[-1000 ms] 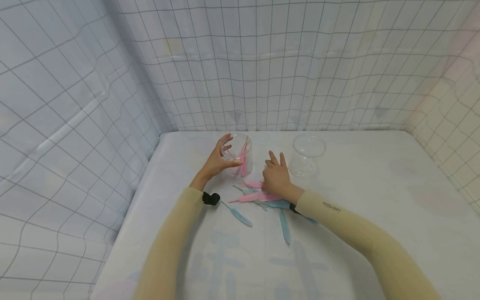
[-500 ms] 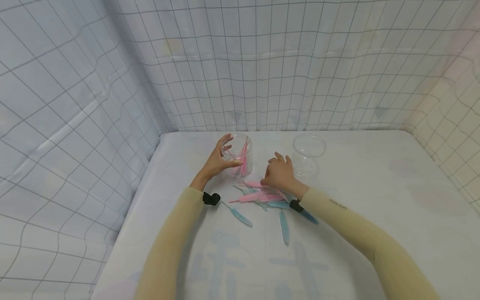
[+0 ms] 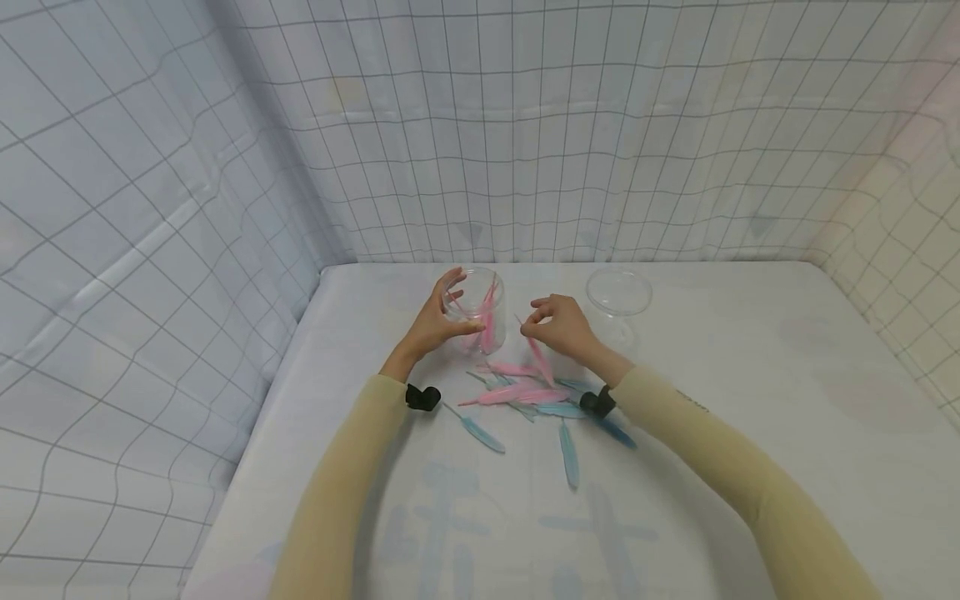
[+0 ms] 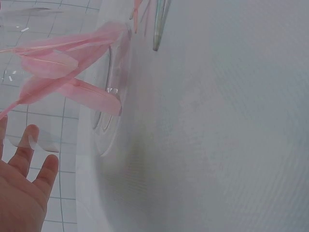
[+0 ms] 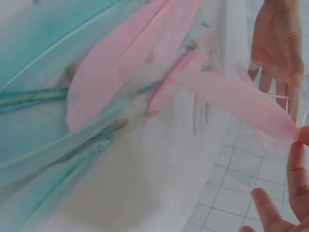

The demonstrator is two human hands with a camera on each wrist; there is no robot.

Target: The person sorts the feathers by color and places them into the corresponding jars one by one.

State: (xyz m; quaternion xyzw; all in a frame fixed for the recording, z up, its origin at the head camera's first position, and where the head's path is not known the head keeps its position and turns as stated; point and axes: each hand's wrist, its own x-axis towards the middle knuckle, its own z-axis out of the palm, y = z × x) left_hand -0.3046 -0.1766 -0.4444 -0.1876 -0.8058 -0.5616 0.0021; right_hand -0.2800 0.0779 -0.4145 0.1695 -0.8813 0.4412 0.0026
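Now, feather (image 3: 542,364) in right hand (image 3: 564,325).

White tabletop (image 3: 750,400), faint blue marks (image 3: 597,525) on it, gridded sheet (image 3: 525,125) behind

The left arm (image 3: 337,483) reaches nearly straight from the near side toward the far, while the right arm (image 3: 720,458) bends at the elbow and slants in leftward. The left hand (image 3: 433,323) curves in a wide C, its thumb on the near side, its fingers (image 4: 46,176) spread apart on the far side. The right hand (image 3: 562,327), well to the right of it, points left from the right wrist (image 3: 611,365); thumb and forefinger (image 5: 297,174) pinch, the rest held apart.
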